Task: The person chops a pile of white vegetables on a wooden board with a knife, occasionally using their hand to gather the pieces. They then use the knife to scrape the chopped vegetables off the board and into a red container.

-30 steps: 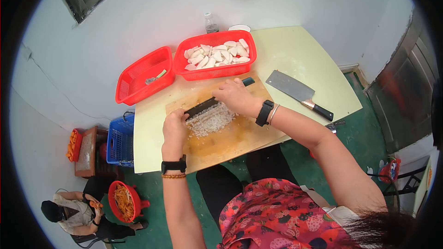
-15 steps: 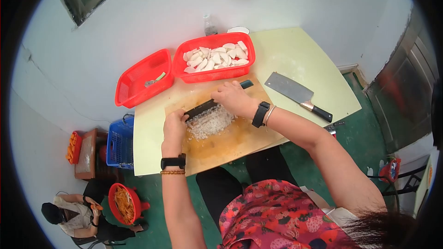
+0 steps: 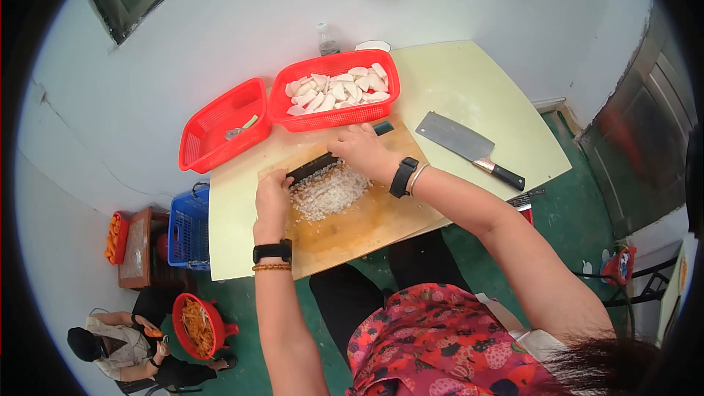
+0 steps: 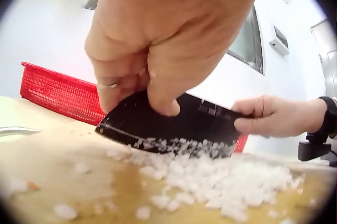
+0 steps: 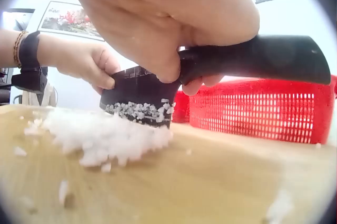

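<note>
A black-bladed kitchen knife (image 3: 312, 169) lies slantwise over the wooden cutting board (image 3: 352, 233), its edge close over the wood. My left hand (image 3: 273, 199) pinches the blade near its tip, thumb on the near face in the left wrist view. With my right hand (image 3: 367, 154) I grip the knife where blade meets handle (image 5: 263, 58); the handle's end sticks out beyond the hand. Finely chopped white bits (image 3: 331, 194) lie heaped on the near side of the blade. Some bits stick along the blade's lower face (image 4: 174, 121).
Behind the board stand a red basket (image 3: 334, 123) of white slices and another red basket (image 3: 220, 121) holding small scraps. A cleaver (image 3: 458, 138) lies to the right on the table. At lower left, a person (image 3: 121, 348) sits beside a red tub (image 3: 220, 323) of orange shreds.
Both hands keep their hold on the knife, and the chopped bits look slightly more spread out. The head view has shifted a little. The seated person's hands have moved.
</note>
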Action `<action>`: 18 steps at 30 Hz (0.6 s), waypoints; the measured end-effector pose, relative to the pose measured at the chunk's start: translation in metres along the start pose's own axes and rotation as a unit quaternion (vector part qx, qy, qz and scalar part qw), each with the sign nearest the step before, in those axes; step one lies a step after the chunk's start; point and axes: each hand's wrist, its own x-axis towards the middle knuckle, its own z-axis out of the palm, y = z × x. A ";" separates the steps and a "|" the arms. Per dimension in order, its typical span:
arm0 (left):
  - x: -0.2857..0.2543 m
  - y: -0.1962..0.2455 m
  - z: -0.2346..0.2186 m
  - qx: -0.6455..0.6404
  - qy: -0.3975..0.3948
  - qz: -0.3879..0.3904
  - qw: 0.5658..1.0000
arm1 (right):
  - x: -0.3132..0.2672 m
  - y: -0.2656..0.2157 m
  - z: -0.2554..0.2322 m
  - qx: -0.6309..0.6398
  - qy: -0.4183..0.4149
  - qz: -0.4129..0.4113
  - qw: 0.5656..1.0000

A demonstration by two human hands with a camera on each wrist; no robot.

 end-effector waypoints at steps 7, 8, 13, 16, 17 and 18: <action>0.004 0.000 -0.007 -0.009 -0.007 0.016 1.000 | 0.004 0.001 -0.012 0.008 -0.026 -0.005 1.000; 0.005 0.000 -0.007 -0.014 0.001 0.024 1.000 | 0.008 0.001 -0.014 0.006 -0.012 -0.005 1.000; 0.011 -0.007 0.001 -0.007 0.015 0.026 1.000 | 0.013 0.010 0.000 -0.033 0.014 -0.034 0.999; 0.009 -0.021 0.013 -0.001 0.018 0.056 0.998 | 0.006 0.012 0.011 -0.051 -0.009 -0.034 0.998; 0.007 -0.018 0.012 -0.009 0.017 0.053 0.998 | 0.003 0.010 0.010 -0.053 -0.010 -0.036 0.998; 0.004 -0.015 0.012 -0.015 0.017 0.048 0.999 | -0.001 0.008 0.009 -0.054 -0.012 -0.038 0.998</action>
